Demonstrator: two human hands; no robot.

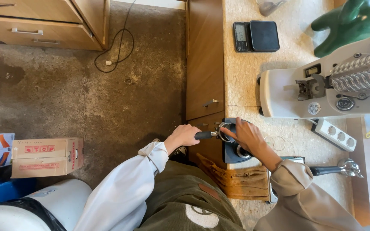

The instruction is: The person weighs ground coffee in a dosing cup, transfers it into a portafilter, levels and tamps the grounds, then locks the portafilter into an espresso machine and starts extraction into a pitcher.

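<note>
My left hand (pixel 183 136) grips the black handle of a metal portafilter (pixel 214 133) held level at the counter's front edge. My right hand (pixel 247 136) lies over the portafilter's round basket, fingers spread across its rim, above a dark tamping mat (pixel 233 155) on the counter. A round dark object sits on the mat under my right wrist. Both arms wear pale sleeves.
A white coffee grinder (pixel 322 92) stands on the speckled counter (pixel 245 72), with a black scale (pixel 257 37), a green figure (pixel 343 25), a white power strip (pixel 334 134) and a second portafilter (pixel 337 169). A brown cloth (pixel 236 182) hangs at the edge. Cardboard box (pixel 48 156) and cable (pixel 116 47) lie on the floor.
</note>
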